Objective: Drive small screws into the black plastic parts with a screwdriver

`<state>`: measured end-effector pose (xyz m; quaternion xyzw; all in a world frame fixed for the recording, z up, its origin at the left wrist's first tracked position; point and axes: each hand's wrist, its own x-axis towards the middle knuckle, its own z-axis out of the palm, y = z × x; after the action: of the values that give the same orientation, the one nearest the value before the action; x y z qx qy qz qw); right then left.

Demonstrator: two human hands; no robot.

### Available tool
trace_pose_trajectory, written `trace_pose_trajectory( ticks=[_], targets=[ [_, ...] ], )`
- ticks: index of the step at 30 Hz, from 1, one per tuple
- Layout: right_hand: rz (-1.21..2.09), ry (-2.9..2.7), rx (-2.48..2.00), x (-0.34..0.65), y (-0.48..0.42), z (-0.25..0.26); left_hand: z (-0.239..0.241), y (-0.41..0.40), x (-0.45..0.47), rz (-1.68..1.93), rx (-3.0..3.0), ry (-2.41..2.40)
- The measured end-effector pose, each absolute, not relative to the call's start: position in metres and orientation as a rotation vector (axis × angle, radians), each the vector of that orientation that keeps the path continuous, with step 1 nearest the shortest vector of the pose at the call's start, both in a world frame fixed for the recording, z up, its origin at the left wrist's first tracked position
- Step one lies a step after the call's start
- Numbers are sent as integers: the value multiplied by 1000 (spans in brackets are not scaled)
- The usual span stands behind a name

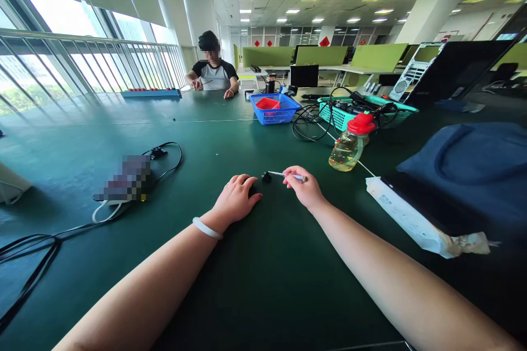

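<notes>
Clear-plastic slim tool [288, 175] pinched between the fingers of the right hand [304, 189], lying crosswise, tip aimed left at a small black piece [266, 177] on the green table [263, 285], midway between near and far edges. Tip close to the piece, seemingly not yet on it, so probably early in the work. Left hand [236, 197] palm down just beside, fingers released, loosely bent. Red-capped bottle [349, 148] toward the right edge; blue basket [275, 109] and a seated person [213, 74] toward the far edge.

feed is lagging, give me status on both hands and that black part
Left hand open, flat on table. Right hand pinching slim tool, tip by small black part. Nothing between; bottle stands behind, apart.
</notes>
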<state>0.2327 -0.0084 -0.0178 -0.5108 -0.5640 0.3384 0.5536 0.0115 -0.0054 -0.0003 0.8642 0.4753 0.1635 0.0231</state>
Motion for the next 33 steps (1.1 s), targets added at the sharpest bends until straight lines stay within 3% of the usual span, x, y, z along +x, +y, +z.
trace_pose_trajectory(
  ticks=[22,33],
  targets=[
    [821,-1219,-1078,234,-7,-16,-1,1,10,465,2780,1137],
    [799,-1245,-1075,231,-10,-15,0,-9,11,515,2749,1258]
  ],
)
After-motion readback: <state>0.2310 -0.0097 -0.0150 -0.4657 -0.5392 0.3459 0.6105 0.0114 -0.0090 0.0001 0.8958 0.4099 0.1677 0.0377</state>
